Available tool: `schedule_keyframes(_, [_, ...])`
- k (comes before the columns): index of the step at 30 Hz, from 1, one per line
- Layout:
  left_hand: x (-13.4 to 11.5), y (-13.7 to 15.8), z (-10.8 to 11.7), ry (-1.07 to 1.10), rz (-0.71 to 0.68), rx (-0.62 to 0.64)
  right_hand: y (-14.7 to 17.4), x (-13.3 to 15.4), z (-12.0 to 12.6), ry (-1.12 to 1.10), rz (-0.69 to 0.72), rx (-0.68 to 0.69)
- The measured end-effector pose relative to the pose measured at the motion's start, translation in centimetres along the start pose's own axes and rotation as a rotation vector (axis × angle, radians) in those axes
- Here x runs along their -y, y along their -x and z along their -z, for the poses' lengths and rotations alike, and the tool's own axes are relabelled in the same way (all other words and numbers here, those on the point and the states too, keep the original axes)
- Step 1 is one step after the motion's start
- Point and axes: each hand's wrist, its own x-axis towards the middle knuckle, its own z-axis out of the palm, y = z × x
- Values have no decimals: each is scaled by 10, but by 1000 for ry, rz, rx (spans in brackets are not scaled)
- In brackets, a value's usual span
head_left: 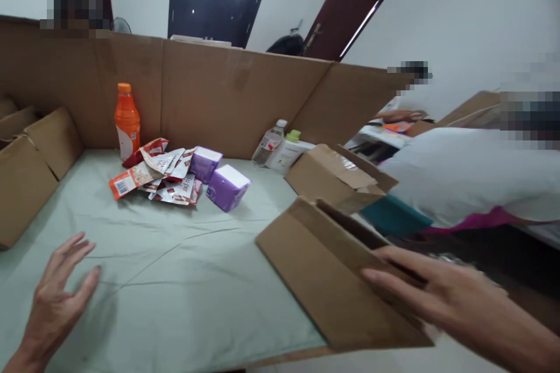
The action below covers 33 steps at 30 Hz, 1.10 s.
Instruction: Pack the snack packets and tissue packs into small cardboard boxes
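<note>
My left hand (61,291) hovers over the left front of the green cloth, its fingers apart and nothing in them. My right hand (437,288) grips the top edge of a cardboard box (306,268) at the table's right front, thumb on the near side and fingers over the edge. The box's inside is mostly hidden. Beyond my left hand lies a pile of snack packets (170,178). Two purple tissue packs, one nearer (227,189) and one behind (205,164), sit beside the pile. An orange drink bottle (126,122) stands upright behind the packets.
A cardboard wall (210,93) borders the back. Another cardboard box (30,180) is at the left. Leaning at the back right are a clear bottle (269,143) and a white bottle with a green cap (286,151), near a second box (332,175). A person in white (472,175) is at the right.
</note>
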Motion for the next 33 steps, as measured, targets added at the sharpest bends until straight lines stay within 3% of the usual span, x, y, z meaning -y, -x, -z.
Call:
schedule_keyframes(5, [-26, 9, -6, 316, -42, 349, -1, 118, -17, -83, 388, 114])
schedule_keyframes(9, [-30, 23, -2, 598, 53, 572, -9, 166, -27, -245, 579, 369])
schedule_keyframes(11, [-29, 30, 2, 684, 138, 622, -15, 175, -26, -405, 586, 544])
schedule_keyframes(14, [-27, 36, 4, 742, 216, 646, -28, 179, -25, -515, 449, 703])
schedule_keyframes(17, [-26, 34, 3, 762, 217, 658, -38, 177, -28, -415, 316, 738])
schedule_keyframes(22, [-22, 32, 4, 758, 169, 689, -48, 171, -35, -320, 271, 694])
schedule_keyframes(26, [-22, 37, 7, 727, 210, 701, -60, 182, -55, -185, 353, 653])
schedule_keyframes(31, [-24, 45, 5, 704, 257, 676, -68, 209, -97, 135, 499, 729])
schedule_keyframes(33, [-24, 46, 4, 705, 253, 669, -68, 210, -100, 110, 523, 728])
